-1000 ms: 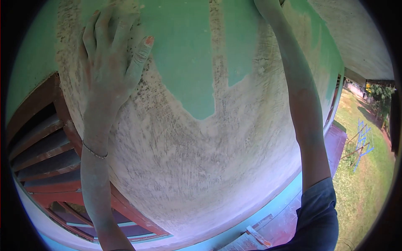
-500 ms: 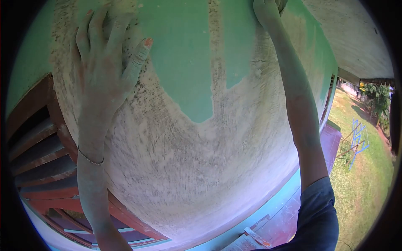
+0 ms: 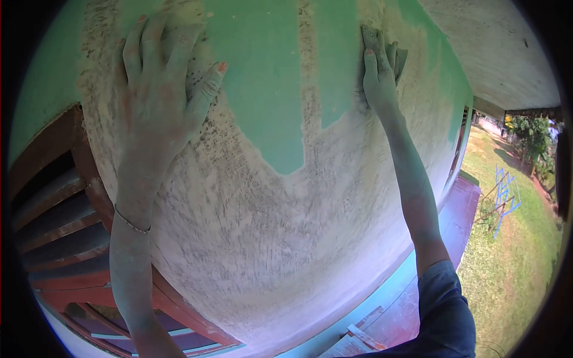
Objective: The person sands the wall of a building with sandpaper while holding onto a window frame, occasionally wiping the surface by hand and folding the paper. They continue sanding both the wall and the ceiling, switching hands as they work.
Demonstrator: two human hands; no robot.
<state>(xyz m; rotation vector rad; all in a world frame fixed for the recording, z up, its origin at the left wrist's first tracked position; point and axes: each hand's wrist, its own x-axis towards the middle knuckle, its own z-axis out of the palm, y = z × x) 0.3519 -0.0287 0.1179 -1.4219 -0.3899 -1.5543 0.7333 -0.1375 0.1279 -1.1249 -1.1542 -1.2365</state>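
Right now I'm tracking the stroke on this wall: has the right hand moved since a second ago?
Yes. The right hand has come down the wall: it was past the picture's top edge, and now lies beside the narrow green paint strip.

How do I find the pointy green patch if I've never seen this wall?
Look at the big rough wall, scraped pale. Between the left hand and the right hand, both pressed on it, sits the widest green patch. Unlike the narrower strip beside it, it runs lowest and ends in a point.
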